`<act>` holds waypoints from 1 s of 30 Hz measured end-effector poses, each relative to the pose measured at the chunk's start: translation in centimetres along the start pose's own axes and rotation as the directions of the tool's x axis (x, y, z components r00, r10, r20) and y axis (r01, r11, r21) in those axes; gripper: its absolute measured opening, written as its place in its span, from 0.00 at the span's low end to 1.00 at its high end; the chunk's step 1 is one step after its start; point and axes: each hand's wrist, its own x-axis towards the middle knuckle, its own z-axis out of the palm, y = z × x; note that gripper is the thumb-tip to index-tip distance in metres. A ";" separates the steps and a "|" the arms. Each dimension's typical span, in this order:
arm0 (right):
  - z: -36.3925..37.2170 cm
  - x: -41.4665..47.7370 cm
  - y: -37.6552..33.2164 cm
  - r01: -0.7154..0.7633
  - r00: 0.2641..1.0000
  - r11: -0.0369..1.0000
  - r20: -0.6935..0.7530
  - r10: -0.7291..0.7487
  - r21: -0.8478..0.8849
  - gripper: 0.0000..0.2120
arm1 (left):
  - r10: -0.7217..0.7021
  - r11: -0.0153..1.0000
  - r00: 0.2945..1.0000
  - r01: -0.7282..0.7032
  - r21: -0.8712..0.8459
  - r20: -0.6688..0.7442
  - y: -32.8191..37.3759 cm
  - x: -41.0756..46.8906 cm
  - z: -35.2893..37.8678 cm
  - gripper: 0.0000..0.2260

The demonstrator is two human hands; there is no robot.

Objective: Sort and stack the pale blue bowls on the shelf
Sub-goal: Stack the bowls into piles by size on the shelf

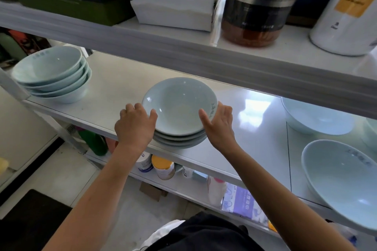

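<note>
White metal shelving is seen from above, and at the front edge of its middle shelf a stack of shallow pale blue bowls is set. This stack is gripped from both sides: the left hand is curled round its left rim with the thumb laid on the top bowl, and the right hand is clasped on the right rim, thumb inside the top bowl. A stack of four deeper bowls is kept at the shelf's left end, well apart, while a large bowl and a nearer large bowl are placed singly to the right.
</note>
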 end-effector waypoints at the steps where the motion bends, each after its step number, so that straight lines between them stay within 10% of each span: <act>1: -0.4 0.0 0.1 0.020 1.000 1.000 0.011 -0.020 -0.023 0.29 | 0.038 0.999 0.999 -0.037 0.025 -0.037 0.3 0.2 -0.1 0.21; 9: -6.3 -0.1 3.3 0.053 0.993 0.934 -0.081 -0.087 -0.353 0.43 | 0.433 0.901 0.901 -0.433 -0.003 0.002 8.0 0.9 -0.1 0.30; 17: -14.4 -4.4 10.9 -0.330 0.937 0.792 -0.283 0.206 -0.514 0.32 | 0.812 0.581 0.583 -0.809 -0.093 -0.001 18.3 -3.9 3.4 0.31; 23: -19.3 -6.6 16.3 -0.441 0.896 0.684 -0.242 0.373 -0.580 0.30 | 0.898 0.435 0.421 -0.894 -0.107 0.129 24.5 -7.2 7.2 0.30; 30: -23.6 -6.1 21.6 -0.381 0.893 0.681 -0.060 0.446 -0.625 0.31 | 0.876 0.421 0.397 -0.906 -0.034 0.273 31.7 -9.1 12.3 0.26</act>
